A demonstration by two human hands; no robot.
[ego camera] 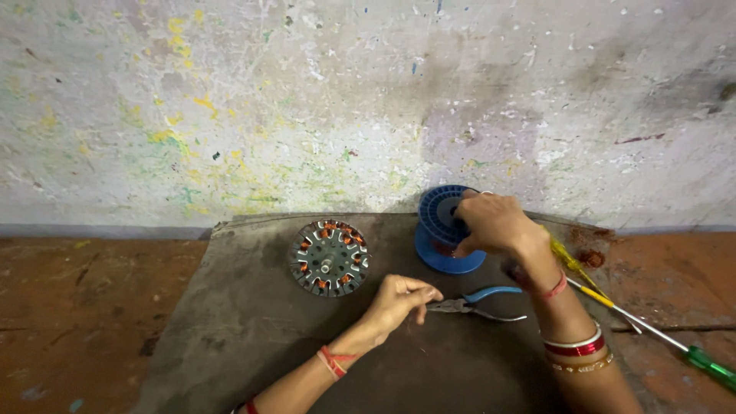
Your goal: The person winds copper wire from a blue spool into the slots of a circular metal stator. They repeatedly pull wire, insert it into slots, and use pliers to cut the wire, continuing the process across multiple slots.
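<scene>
The left hand [396,300] lies on a dark mat [253,337], its fingers curled together with the tips meeting in a pinch; whether they hold anything cannot be told. Just at its 3 o'clock, near the fingertips, lie pliers [477,303] with blue handles. At 3 to 4 o'clock off the mat's edge rest two screwdrivers, one green-handled [709,368], one yellow-handled [569,261]. Farther off, the right hand [494,222] closes over the top of a blue spool [442,230] standing at the mat's back edge. At the spool's 9 o'clock, well apart, lies a round metal motor core [330,257] with copper windings. Beyond stands a paint-splattered wall [307,92].
</scene>
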